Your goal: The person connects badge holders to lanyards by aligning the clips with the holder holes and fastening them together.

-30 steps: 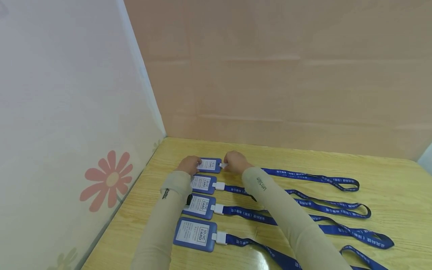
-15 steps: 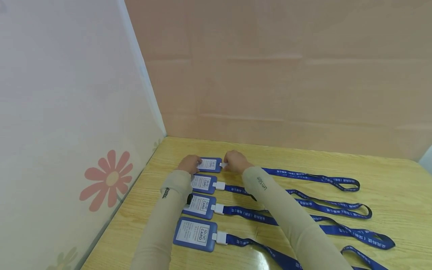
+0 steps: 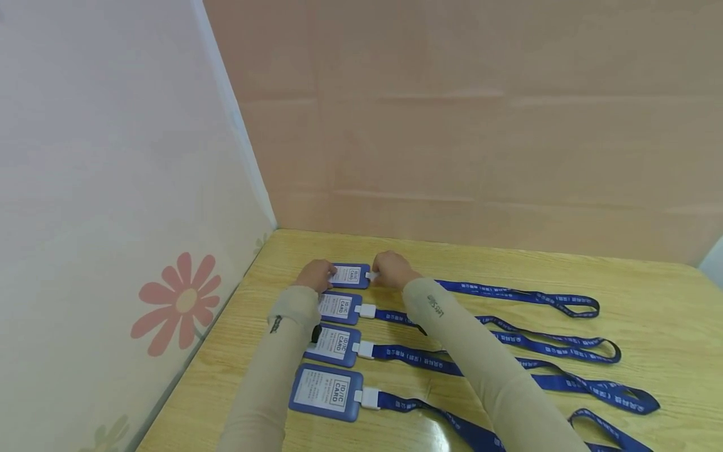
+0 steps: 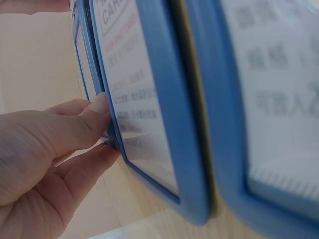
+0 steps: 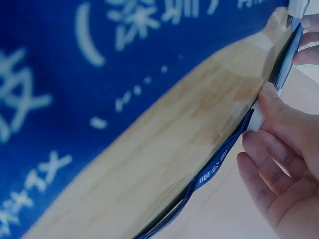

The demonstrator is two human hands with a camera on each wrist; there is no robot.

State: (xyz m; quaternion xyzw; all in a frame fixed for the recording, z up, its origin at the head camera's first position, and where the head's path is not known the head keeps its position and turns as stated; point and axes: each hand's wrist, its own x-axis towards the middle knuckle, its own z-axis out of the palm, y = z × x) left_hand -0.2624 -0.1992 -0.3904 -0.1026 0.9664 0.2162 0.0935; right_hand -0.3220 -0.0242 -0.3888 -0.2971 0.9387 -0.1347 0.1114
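Blue ID card holders on blue lanyards lie in a row on the wooden table, one behind another. At the back, my left hand (image 3: 314,276) pinches the left end of the farthest card holder (image 3: 351,275) between thumb and fingers. My right hand (image 3: 393,270) grips the white clip (image 5: 255,118) where that holder joins its lanyard (image 3: 480,289). This lanyard stretches off to the right and ends in a loop. Just in front of it lies the second card holder (image 3: 341,307), its left part hidden by my left hand and sleeve.
Nearer to me are a third card holder (image 3: 337,345) and a fourth (image 3: 327,392), their lanyards running right beneath my right sleeve (image 3: 480,358). A white wall (image 3: 113,157) with a red flower borders the table's left side. A tan backdrop (image 3: 452,125) rises behind it.
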